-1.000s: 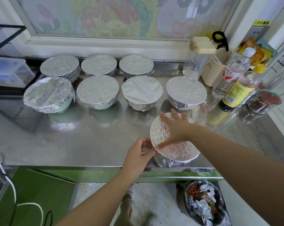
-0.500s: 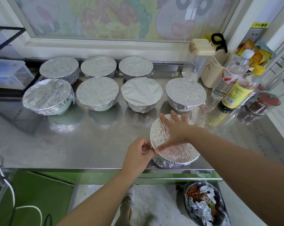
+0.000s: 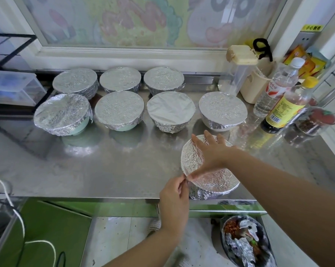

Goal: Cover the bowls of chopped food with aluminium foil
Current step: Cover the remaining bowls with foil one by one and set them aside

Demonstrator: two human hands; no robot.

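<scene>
1. The last bowl (image 3: 227, 191) stands near the front edge of the counter (image 3: 105, 170), in front of the seven covered bowls (image 3: 119, 109). Its foil (image 3: 214, 180) already lies over the top.
2. The right hand (image 3: 210, 153) lies flat on the foil with the fingers spread and grasps nothing. This light pressure should stop the sheet from sliding, but it is better not to push the middle down into the food.
3. The left hand (image 3: 174, 193) pinches the loose edge of the foil at the near-left rim. This edge should be pulled downward and folded tight against the wall of the bowl, not outward.
4. Go around the rim in small steps and press each fold flat. Wrinkled foil probably tears easily, so pull gently.
5. The bowl is close to the counter edge, so pull along the rim, not toward the body.
6. The right hand hides the far rim, so check afterwards that it is tucked.
</scene>
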